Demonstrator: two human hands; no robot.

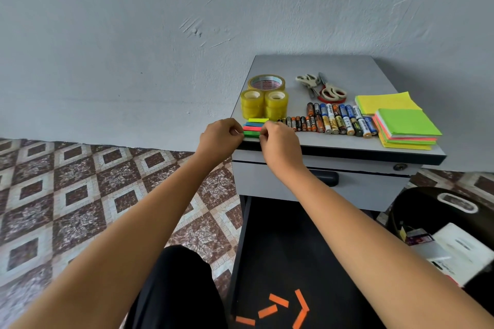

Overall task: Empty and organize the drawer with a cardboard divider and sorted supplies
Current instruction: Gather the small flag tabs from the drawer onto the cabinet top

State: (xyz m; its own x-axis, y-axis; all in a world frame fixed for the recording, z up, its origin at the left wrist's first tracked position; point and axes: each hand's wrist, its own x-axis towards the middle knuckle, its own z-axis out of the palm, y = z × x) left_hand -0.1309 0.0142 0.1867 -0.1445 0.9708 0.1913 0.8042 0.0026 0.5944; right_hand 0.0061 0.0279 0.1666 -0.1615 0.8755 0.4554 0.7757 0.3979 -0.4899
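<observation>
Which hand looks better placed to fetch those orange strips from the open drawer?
Probably the right hand: its forearm crosses above the drawer holding the orange strips, while the left hand reaches in from over the floor.

Forearms stretched forward — left hand [220, 139] and right hand [279, 141] side by side, fingers curled, pinching sticky flags [254, 127].

Your drawer [280, 248] is pulled out, and five loose orange strips [278, 300] lie on its black bottom, near you. On the cabinet top [334, 67] the supplies lie in groups: yellowish tape rolls [264, 97], two scissors [324, 88], batteries [334, 120] in rows, neon sticky-note pads [403, 125], and a stack of coloured strips [252, 127] at the front left edge.
</observation>
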